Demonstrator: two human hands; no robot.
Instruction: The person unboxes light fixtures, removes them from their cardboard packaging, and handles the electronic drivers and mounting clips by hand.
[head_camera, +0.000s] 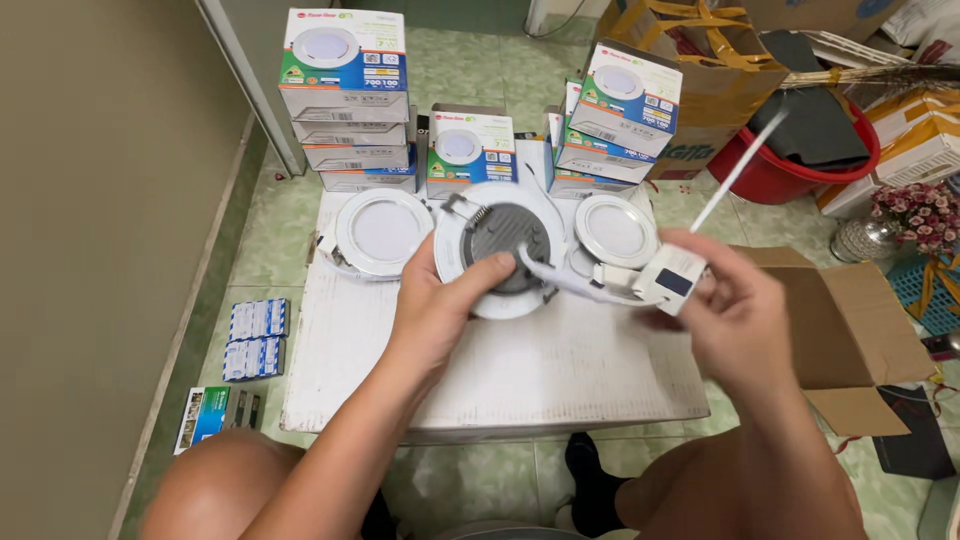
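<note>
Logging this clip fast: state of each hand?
Left hand: closed on round downlight.
Right hand: closed on small white driver box.

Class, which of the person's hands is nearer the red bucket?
Right. The right hand, holding a small white driver box, is below-left of the red bucket; the left hand is farther left, on the downlight.
</note>
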